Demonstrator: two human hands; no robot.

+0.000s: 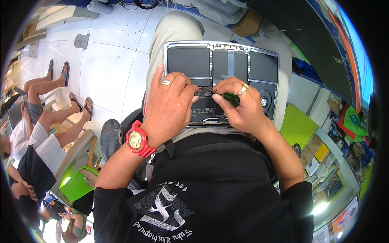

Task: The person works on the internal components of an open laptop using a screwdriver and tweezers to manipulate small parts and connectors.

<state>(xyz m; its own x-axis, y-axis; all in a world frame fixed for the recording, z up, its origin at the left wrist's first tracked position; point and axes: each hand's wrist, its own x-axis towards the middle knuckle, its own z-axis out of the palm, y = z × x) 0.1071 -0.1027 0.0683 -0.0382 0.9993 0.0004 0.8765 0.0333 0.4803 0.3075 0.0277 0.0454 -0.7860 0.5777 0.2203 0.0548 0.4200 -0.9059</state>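
An opened laptop base (188, 61) lies across my lap, its inside facing up. Black battery cells fill its far part, with a circuit board (204, 115) nearer me and a round fan (264, 101) at the right. My right hand (243, 103) is closed around the green handle of a slim screwdriver (231, 98), whose thin shaft points left over the board's far edge. Close to the shaft's tip are the bent fingers and thumb of my left hand (170, 99), with one outer finger stretched along the laptop's left edge. Whatever the left fingertips pinch is too small to tell.
Both my knees support the laptop. White floor tiles (109, 60) spread to the left, where several people sit near a green chair (79, 184). A dark panel (308, 36) stands at the far right. Below it are a lime-green board (298, 125) and a glass display case (330, 170).
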